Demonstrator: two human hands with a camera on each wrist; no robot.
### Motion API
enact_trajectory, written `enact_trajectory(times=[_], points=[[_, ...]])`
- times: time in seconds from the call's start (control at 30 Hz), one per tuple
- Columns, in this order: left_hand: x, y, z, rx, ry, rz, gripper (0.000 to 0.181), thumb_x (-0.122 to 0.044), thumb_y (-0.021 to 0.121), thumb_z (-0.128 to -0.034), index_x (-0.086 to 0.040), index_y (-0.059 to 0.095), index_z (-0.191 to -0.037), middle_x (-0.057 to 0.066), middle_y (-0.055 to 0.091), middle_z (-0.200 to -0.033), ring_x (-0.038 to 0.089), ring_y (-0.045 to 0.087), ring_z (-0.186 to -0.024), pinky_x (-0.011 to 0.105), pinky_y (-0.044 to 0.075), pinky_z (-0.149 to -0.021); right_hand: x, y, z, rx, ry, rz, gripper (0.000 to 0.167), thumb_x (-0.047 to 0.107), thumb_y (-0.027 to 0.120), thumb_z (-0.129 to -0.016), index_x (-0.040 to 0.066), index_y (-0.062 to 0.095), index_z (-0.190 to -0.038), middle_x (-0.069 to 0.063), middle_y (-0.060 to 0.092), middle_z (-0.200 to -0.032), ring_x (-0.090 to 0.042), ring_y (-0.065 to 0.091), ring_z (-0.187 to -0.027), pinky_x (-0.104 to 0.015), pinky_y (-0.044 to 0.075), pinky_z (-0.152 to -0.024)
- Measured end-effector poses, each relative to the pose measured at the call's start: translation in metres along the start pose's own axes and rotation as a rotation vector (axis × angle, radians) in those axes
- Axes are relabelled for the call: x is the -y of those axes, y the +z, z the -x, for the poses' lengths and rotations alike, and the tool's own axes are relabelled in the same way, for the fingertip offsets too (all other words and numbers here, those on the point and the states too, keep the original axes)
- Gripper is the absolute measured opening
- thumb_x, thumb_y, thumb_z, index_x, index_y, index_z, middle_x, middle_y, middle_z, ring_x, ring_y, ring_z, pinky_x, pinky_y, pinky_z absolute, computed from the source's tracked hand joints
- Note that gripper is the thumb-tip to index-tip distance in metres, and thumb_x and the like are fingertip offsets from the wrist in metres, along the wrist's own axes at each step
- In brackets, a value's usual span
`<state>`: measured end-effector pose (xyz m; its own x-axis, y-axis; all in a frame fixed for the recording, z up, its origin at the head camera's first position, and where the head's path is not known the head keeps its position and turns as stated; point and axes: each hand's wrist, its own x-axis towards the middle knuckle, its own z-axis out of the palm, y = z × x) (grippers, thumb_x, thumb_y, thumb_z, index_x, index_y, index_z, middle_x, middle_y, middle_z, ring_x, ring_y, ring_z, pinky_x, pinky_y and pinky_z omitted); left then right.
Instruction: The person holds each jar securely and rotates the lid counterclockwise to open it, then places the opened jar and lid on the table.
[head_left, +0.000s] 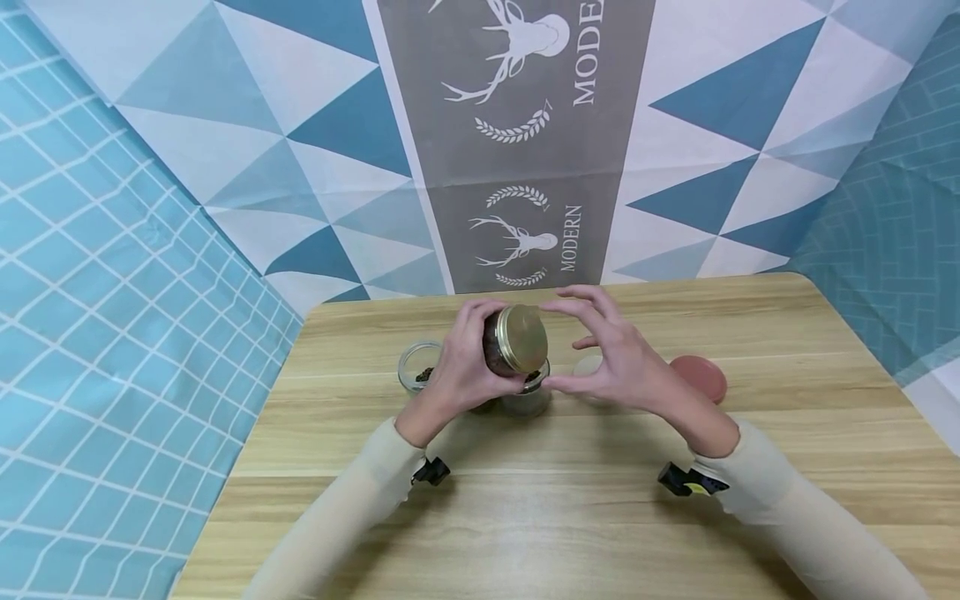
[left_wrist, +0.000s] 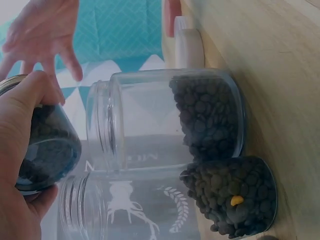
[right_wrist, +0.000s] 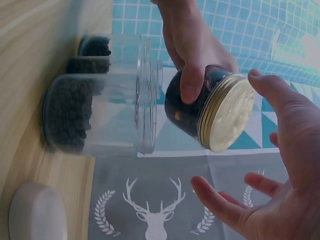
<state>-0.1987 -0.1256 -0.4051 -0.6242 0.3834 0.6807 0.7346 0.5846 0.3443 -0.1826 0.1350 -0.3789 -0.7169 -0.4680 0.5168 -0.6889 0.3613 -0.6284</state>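
Observation:
My left hand (head_left: 457, 358) grips a small glass jar (left_wrist: 47, 155) full of dark pieces and holds it tilted above the table. Its gold screw lid (right_wrist: 231, 115) is on and faces right. Beside that lid, my right hand (head_left: 618, 354) has its fingers spread and holds nothing. In the right wrist view the right thumb is close to the lid's rim; whether it touches I cannot tell. Below stand lidless glass jars, including a near one (right_wrist: 115, 115) and a neighbour (left_wrist: 150, 210), partly filled with dark, pebble-like pieces. One yellow piece (left_wrist: 237, 200) shows among them.
A white lid (right_wrist: 37, 212) lies right of the jars, partly hidden by my right hand in the head view. Farther right is a pink-red lid (head_left: 697, 377). The wooden table (head_left: 525, 517) meets a patterned cloth backdrop (head_left: 517, 150) behind the jars.

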Motion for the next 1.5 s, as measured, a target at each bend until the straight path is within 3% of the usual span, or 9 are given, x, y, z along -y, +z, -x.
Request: enact_trajectory(times=[0.2, 0.37, 0.63, 0.97, 1.17, 1.3, 1.4, 1.5], points=[[-0.005, 0.007, 0.003, -0.052, 0.043, -0.102, 0.102, -0.025, 0.11, -0.0582, 0.005, 0.06, -0.141, 0.024, 0.064, -0.135, 0.037, 0.07, -0.122, 0.05, 0.064, -0.111, 0.005, 0.008, 0.0, 0.011, 0.125, -0.105, 0.089, 0.019, 0.099, -0.085, 0.022, 0.054, -0.162, -0.014, 0.05, -0.155, -0.036, 0.055, -0.136, -0.04, 0.072, -0.084], [-0.012, 0.013, 0.004, -0.052, 0.065, -0.153, 0.106, -0.032, 0.113, -0.0586, 0.005, 0.06, -0.142, 0.023, 0.064, -0.135, 0.035, 0.068, -0.124, 0.048, 0.063, -0.113, 0.012, 0.014, -0.002, 0.004, 0.183, -0.132, 0.086, 0.02, 0.098, -0.086, 0.023, 0.056, -0.16, -0.013, 0.054, -0.153, -0.037, 0.062, -0.133, -0.043, 0.073, -0.081], [-0.017, 0.017, 0.003, -0.054, 0.068, -0.136, 0.098, -0.028, 0.11, -0.0615, 0.004, 0.06, -0.14, 0.022, 0.064, -0.136, 0.034, 0.069, -0.123, 0.045, 0.065, -0.111, 0.016, 0.018, -0.006, 0.009, 0.158, -0.128, 0.066, 0.013, 0.094, -0.089, 0.017, 0.067, -0.148, -0.015, 0.06, -0.141, -0.034, 0.066, -0.121, -0.034, 0.072, -0.076], [-0.017, 0.017, 0.003, -0.048, 0.057, -0.117, 0.098, -0.026, 0.108, -0.0602, 0.005, 0.06, -0.14, 0.022, 0.065, -0.136, 0.034, 0.068, -0.124, 0.045, 0.064, -0.113, 0.015, 0.018, -0.007, 0.006, 0.135, -0.127, 0.061, 0.011, 0.094, -0.089, 0.013, 0.069, -0.145, -0.017, 0.06, -0.138, -0.034, 0.066, -0.118, -0.029, 0.07, -0.074], [-0.017, 0.015, 0.003, -0.038, 0.039, -0.086, 0.097, -0.023, 0.107, -0.0595, 0.005, 0.06, -0.14, 0.022, 0.066, -0.136, 0.034, 0.068, -0.124, 0.046, 0.064, -0.112, 0.016, 0.017, -0.01, 0.017, 0.138, -0.12, 0.061, 0.012, 0.093, -0.09, 0.016, 0.07, -0.145, -0.014, 0.06, -0.135, -0.031, 0.063, -0.119, -0.03, 0.071, -0.075], [-0.017, 0.013, 0.003, 0.02, -0.02, -0.024, 0.094, -0.024, 0.104, -0.0614, 0.003, 0.061, -0.14, 0.021, 0.067, -0.137, 0.034, 0.07, -0.124, 0.047, 0.064, -0.111, 0.016, 0.014, -0.01, 0.045, 0.09, -0.058, 0.061, 0.014, 0.094, -0.088, 0.018, 0.072, -0.145, -0.014, 0.061, -0.138, -0.033, 0.067, -0.123, -0.031, 0.07, -0.076], [-0.017, 0.01, 0.004, 0.111, -0.095, 0.057, 0.093, -0.024, 0.101, -0.063, 0.001, 0.061, -0.142, 0.019, 0.068, -0.139, 0.033, 0.071, -0.125, 0.049, 0.065, -0.108, 0.016, 0.01, -0.01, 0.089, 0.012, 0.01, 0.063, 0.014, 0.095, -0.085, 0.019, 0.073, -0.143, -0.014, 0.062, -0.143, -0.034, 0.07, -0.126, -0.034, 0.07, -0.079], [-0.018, 0.005, 0.003, 0.203, -0.162, 0.129, 0.094, -0.024, 0.099, -0.0644, -0.001, 0.059, -0.146, 0.018, 0.067, -0.142, 0.033, 0.071, -0.127, 0.052, 0.064, -0.107, 0.016, 0.005, -0.01, 0.133, -0.087, 0.074, 0.063, 0.014, 0.095, -0.084, 0.02, 0.073, -0.142, -0.014, 0.064, -0.145, -0.033, 0.069, -0.13, -0.043, 0.069, -0.092]])
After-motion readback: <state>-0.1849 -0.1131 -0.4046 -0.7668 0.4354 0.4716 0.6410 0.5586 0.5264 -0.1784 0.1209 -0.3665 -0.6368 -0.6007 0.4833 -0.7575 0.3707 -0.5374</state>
